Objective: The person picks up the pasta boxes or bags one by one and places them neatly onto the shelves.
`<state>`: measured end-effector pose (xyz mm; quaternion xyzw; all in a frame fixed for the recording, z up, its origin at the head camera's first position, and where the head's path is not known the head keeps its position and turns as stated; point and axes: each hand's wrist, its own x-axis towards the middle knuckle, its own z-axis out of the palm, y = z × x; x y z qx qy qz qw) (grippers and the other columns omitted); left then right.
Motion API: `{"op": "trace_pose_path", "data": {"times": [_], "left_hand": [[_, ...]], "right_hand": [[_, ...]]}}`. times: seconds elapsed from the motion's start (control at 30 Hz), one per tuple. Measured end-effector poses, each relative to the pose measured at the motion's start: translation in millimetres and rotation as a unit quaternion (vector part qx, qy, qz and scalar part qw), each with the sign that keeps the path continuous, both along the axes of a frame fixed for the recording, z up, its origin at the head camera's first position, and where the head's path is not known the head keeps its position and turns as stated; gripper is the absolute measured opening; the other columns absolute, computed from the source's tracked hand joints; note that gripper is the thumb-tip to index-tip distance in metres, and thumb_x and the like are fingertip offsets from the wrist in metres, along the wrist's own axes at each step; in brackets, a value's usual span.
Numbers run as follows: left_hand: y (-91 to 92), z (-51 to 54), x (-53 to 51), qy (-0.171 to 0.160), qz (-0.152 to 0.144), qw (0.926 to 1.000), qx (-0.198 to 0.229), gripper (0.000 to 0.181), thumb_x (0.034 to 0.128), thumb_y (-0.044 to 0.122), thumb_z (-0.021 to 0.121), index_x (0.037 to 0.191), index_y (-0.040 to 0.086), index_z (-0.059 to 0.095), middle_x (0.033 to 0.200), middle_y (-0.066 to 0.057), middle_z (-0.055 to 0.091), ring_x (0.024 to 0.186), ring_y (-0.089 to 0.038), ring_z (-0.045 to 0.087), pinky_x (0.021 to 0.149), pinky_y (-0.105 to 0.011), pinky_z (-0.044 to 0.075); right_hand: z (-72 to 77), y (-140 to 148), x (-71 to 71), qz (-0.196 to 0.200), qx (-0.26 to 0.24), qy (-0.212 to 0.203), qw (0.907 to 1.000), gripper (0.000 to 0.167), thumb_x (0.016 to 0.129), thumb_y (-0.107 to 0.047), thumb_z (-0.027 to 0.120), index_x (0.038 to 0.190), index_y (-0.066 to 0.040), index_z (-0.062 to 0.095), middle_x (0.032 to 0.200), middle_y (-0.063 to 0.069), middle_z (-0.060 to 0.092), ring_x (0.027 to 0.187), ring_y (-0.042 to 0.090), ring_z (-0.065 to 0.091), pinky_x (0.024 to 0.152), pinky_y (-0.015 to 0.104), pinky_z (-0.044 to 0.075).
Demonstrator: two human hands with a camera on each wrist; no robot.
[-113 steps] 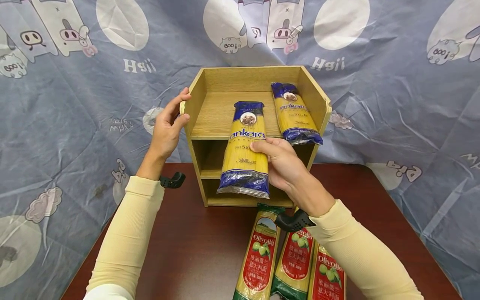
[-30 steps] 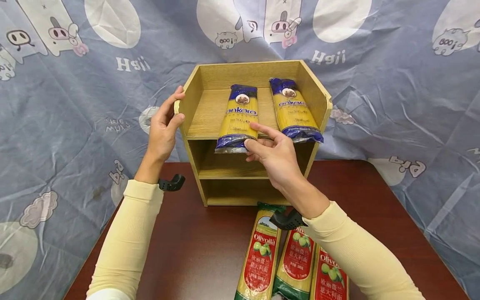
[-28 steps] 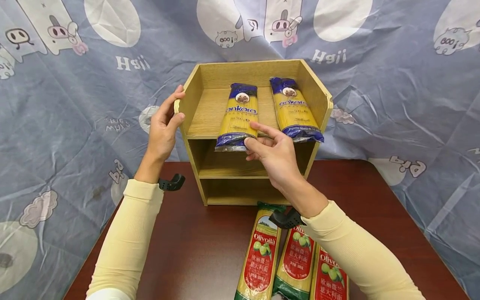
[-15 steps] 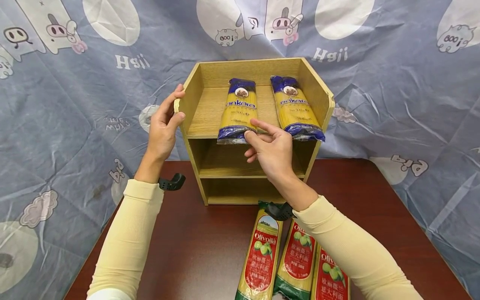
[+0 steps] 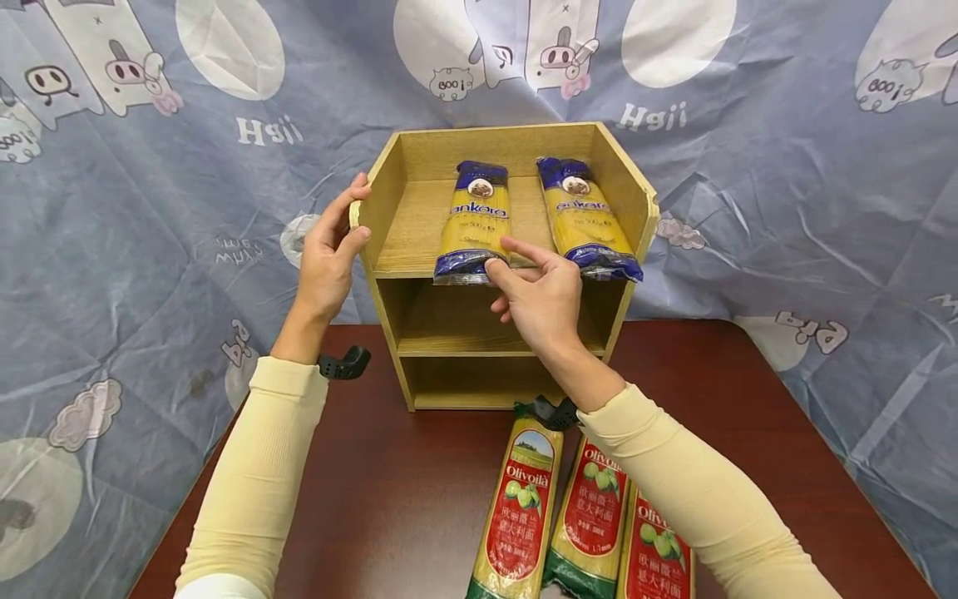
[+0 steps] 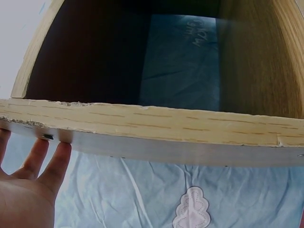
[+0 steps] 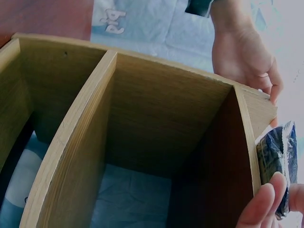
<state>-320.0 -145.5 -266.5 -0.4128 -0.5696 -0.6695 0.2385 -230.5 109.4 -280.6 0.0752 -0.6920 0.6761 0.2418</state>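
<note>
Here, atop the wooden shelf unit, we pinch the left Ankara spaghetti packet by its front right corner with the nearer right hand, long axis running rearward.

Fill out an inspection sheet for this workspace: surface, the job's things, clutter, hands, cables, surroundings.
Surface: dark reddish-brown table, with a wooden shelf unit standing on it.
Job's things: two ankara pasta packs lie on the top tier; the left ankara pack pokes slightly past the front edge, the right ankara pack lies by the right wall.
Clutter: three Olivoilà packs on the table in front of the unit, partly covered by the right sleeve.
Hands: left hand grips the unit's left side panel; right hand pinches the left ankara pack's near end.
Cables: nothing seen.
Surroundings: wrinkled blue-grey printed cloth behind and beside the table.
</note>
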Motion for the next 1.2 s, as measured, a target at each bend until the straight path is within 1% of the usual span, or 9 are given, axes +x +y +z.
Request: {"op": "trace_pose_path", "data": {"times": [0.23, 0.33, 0.43, 0.5, 0.67, 0.73, 0.8, 1.0, 1.2], "left_hand": [[1.0, -1.3, -2.9, -0.010, 0.001, 0.9999, 0.004, 0.041, 0.0942, -0.014, 0.050, 0.133, -0.006, 0.059, 0.156, -0.023, 0.041, 0.149, -0.027, 0.033, 0.120, -0.037, 0.025], [0.9, -4.2, -2.6, -0.016, 0.006, 0.9998, -0.003, 0.040, 0.0945, -0.014, 0.050, 0.133, -0.008, 0.057, 0.156, -0.024, 0.040, 0.149, -0.026, 0.033, 0.120, -0.037, 0.025], [0.5, -7.3, -1.2, -0.020, 0.008, 0.9997, -0.008, 0.040, 0.0945, -0.013, 0.051, 0.134, -0.010, 0.056, 0.156, -0.023, 0.041, 0.150, -0.027, 0.032, 0.120, -0.036, 0.025], [0.2, -8.9, -0.1, -0.021, 0.007, 0.9997, -0.007, 0.040, 0.0943, -0.013, 0.051, 0.134, -0.010, 0.056, 0.156, -0.022, 0.041, 0.150, -0.027, 0.032, 0.120, -0.036, 0.025], [-0.3, -8.9, 1.3, -0.023, 0.001, 0.9997, -0.004, 0.040, 0.0949, -0.013, 0.051, 0.134, -0.007, 0.057, 0.157, -0.023, 0.039, 0.149, -0.027, 0.032, 0.118, -0.035, 0.028], [-0.5, -7.5, 1.6, -0.025, 0.001, 0.9997, -0.002, 0.040, 0.0953, -0.013, 0.050, 0.134, -0.006, 0.058, 0.157, -0.022, 0.039, 0.149, -0.027, 0.033, 0.118, -0.034, 0.029], [-1.0, -6.1, 1.9, -0.028, 0.001, 0.9996, 0.002, 0.040, 0.0956, -0.013, 0.050, 0.135, -0.006, 0.058, 0.157, -0.021, 0.040, 0.149, -0.026, 0.033, 0.117, -0.034, 0.029], [-0.7, -1.7, 2.5, -0.037, -0.001, 0.9993, 0.004, 0.039, 0.0962, -0.013, 0.049, 0.134, -0.006, 0.058, 0.158, -0.019, 0.041, 0.150, -0.025, 0.032, 0.115, -0.033, 0.030], [0.8, -0.3, 3.1, -0.025, -0.001, 0.9997, 0.002, 0.040, 0.0950, -0.014, 0.051, 0.134, -0.007, 0.058, 0.157, -0.020, 0.041, 0.149, -0.026, 0.032, 0.115, -0.032, 0.031]], "right_hand": [[-2.0, 0, -2.0, -0.007, 0.015, 0.011, 0.9998, 0.036, 0.091, -0.016, 0.076, 0.126, -0.011, 0.073, 0.079, 0.011, 0.076, 0.050, 0.030, 0.066, 0.042, 0.033, 0.053], [-7.6, 2, 1.2, -0.014, 0.032, 0.016, 0.9993, 0.038, 0.091, -0.020, 0.076, 0.129, -0.013, 0.072, 0.078, 0.009, 0.076, 0.049, 0.029, 0.065, 0.042, 0.035, 0.052], [-13.1, 4, 8.2, -0.012, 0.044, 0.017, 0.9988, 0.042, 0.091, -0.025, 0.077, 0.132, -0.016, 0.070, 0.077, 0.008, 0.076, 0.048, 0.025, 0.065, 0.043, 0.038, 0.053], [-15.4, 5, 14.0, -0.006, 0.049, 0.018, 0.9986, 0.044, 0.090, -0.028, 0.078, 0.133, -0.018, 0.070, 0.078, 0.008, 0.075, 0.049, 0.024, 0.065, 0.043, 0.036, 0.052], [-16.6, 9, 31.8, 0.005, 0.062, 0.034, 0.9975, 0.049, 0.087, -0.029, 0.082, 0.134, -0.020, 0.069, 0.080, 0.007, 0.076, 0.052, 0.031, 0.067, 0.044, 0.031, 0.051], [-15.4, 11, 39.6, 0.015, 0.058, 0.040, 0.9974, 0.050, 0.087, -0.027, 0.083, 0.134, -0.019, 0.069, 0.081, 0.008, 0.076, 0.053, 0.035, 0.066, 0.044, 0.031, 0.051], [-14.1, 15, 47.3, 0.027, 0.051, 0.043, 0.9974, 0.051, 0.086, -0.024, 0.083, 0.134, -0.018, 0.069, 0.082, 0.008, 0.076, 0.052, 0.035, 0.065, 0.043, 0.033, 0.052], [-13.0, 28, 70.4, 0.048, 0.037, 0.039, 0.9974, 0.050, 0.085, -0.014, 0.083, 0.134, -0.015, 0.069, 0.085, 0.009, 0.076, 0.055, 0.027, 0.068, 0.046, 0.033, 0.054], [-14.4, 44, 93.2, 0.049, 0.050, 0.039, 0.9968, 0.051, 0.084, -0.002, 0.081, 0.132, -0.013, 0.069, 0.093, 0.013, 0.076, 0.066, 0.021, 0.070, 0.051, 0.032, 0.057]]}}
